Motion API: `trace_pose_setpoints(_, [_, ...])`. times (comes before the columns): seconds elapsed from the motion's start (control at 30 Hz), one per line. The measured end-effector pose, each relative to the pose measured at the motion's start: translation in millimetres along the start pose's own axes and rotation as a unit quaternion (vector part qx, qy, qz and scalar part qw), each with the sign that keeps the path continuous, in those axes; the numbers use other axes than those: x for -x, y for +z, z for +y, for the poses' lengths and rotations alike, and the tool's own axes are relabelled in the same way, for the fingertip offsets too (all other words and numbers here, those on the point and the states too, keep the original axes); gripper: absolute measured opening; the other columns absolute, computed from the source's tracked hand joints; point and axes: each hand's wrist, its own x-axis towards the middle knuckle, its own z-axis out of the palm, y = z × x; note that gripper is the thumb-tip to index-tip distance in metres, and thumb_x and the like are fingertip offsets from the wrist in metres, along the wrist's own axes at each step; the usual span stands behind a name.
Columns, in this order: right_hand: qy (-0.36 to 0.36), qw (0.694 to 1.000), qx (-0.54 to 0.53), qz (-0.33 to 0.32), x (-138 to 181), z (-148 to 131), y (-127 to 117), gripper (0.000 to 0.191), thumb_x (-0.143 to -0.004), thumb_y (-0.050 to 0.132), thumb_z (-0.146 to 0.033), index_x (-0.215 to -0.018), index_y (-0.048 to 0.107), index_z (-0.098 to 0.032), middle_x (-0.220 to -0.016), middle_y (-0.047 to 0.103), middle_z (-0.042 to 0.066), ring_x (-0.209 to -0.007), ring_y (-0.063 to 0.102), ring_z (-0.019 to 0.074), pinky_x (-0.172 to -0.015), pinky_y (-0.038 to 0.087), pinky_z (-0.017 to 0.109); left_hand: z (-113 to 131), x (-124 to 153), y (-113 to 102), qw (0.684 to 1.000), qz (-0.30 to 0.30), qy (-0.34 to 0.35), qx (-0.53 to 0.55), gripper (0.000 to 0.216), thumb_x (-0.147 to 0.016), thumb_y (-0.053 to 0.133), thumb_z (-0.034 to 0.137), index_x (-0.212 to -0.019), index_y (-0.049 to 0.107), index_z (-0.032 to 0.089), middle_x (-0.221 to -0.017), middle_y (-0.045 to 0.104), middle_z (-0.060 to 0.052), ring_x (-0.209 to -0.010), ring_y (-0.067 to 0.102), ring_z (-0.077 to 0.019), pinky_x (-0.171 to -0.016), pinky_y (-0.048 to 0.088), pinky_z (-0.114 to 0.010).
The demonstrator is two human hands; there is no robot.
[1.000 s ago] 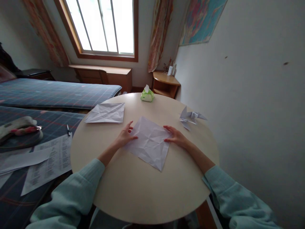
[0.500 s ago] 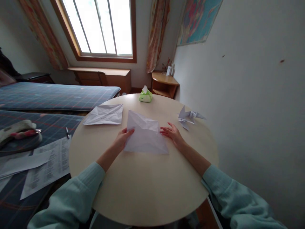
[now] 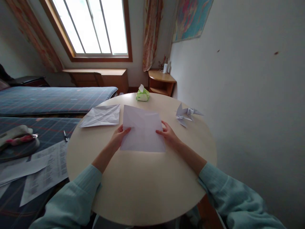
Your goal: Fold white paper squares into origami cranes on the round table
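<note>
A creased white sheet of paper [image 3: 142, 128] is held up off the round beige table [image 3: 143, 181], its far edge tilted toward the window. My left hand [image 3: 118, 138] grips its left edge, thumb on the near face. My right hand [image 3: 168, 135] holds the right edge the same way. Both sleeves are pale green.
A second creased sheet [image 3: 101, 116] lies flat at the table's far left. A folded paper crane [image 3: 186, 114] rests at the far right, near the wall. A green tissue pack [image 3: 142, 94] stands at the far edge. Printed papers [image 3: 35, 168] and a pen [image 3: 64, 136] lie on the bed to the left.
The sheet lay flat as a diamond under both hands; it has been lifted by its sides and turned square to me. The camera has tilted slightly.
</note>
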Motion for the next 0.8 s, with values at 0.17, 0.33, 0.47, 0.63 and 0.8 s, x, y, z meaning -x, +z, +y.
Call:
trace_pose_setpoints(0.17, [-0.07, 0.997, 0.011, 0.019, 3, -5, -1, 0.098, -0.059, 0.07, -0.036, -0.135, 0.008, -0.031, -0.088, 0.066, 0.002, -0.067, 0.063, 0.0184, -0.061, 0.053, 0.033, 0, -3, -5, 0.992, 0.069, 0.045, -0.096, 0.097, -0.052, 0.075, 0.034, -0.132, 0.024, 0.017, -0.06, 0.063, 0.002, -0.051, 0.057, -0.0115, -0.05, 0.046, -0.02])
trace_pose_setpoints(0.33, [-0.123, 0.983, 0.13, 0.042, 2, -10, -9, 0.049, -0.062, 0.066, -0.036, -0.108, 0.058, -0.022, -0.079, 0.066, 0.001, -0.067, 0.059, 0.0149, -0.058, 0.048, 0.026, 1, -5, -12, 0.978, -0.001, 0.109, -0.177, 0.078, -0.056, 0.07, 0.037, -0.126, 0.041, 0.017, -0.052, 0.054, 0.007, -0.045, 0.046, -0.006, -0.045, 0.036, -0.015])
trace_pose_setpoints(0.47, [-0.143, 0.969, 0.199, 0.039, 1, -11, -15, 0.029, -0.063, 0.065, -0.034, -0.089, 0.067, -0.022, -0.087, 0.067, 0.001, -0.075, 0.059, 0.0169, -0.065, 0.047, 0.028, 0, -7, -17, 0.954, -0.007, 0.132, -0.268, 0.045, -0.056, 0.069, 0.038, -0.093, 0.067, 0.014, -0.046, 0.046, 0.006, -0.043, 0.036, -0.0045, -0.041, 0.027, -0.016])
trace_pose_setpoints(0.63, [-0.172, 0.945, 0.276, 0.026, 2, -14, -19, 0.033, -0.063, 0.066, -0.032, -0.094, 0.066, -0.024, -0.093, 0.066, 0.002, -0.076, 0.059, 0.0182, -0.068, 0.048, 0.031, -2, -10, -19, 0.956, 0.003, 0.128, -0.264, 0.039, -0.056, 0.07, 0.035, -0.089, 0.069, 0.015, -0.056, 0.06, 0.001, -0.05, 0.047, -0.0086, -0.046, 0.034, -0.018])
trace_pose_setpoints(0.8, [-0.252, 0.908, 0.329, 0.053, 6, -19, -15, 0.025, -0.068, 0.063, -0.032, -0.092, 0.066, -0.026, -0.087, 0.067, 0.002, -0.073, 0.061, 0.0179, -0.067, 0.049, 0.031, 3, -4, -13, 0.941, 0.017, 0.163, -0.297, 0.036, -0.06, 0.067, 0.033, -0.091, 0.068, 0.015, -0.058, 0.063, 0.0, -0.052, 0.053, -0.0115, -0.047, 0.039, -0.019])
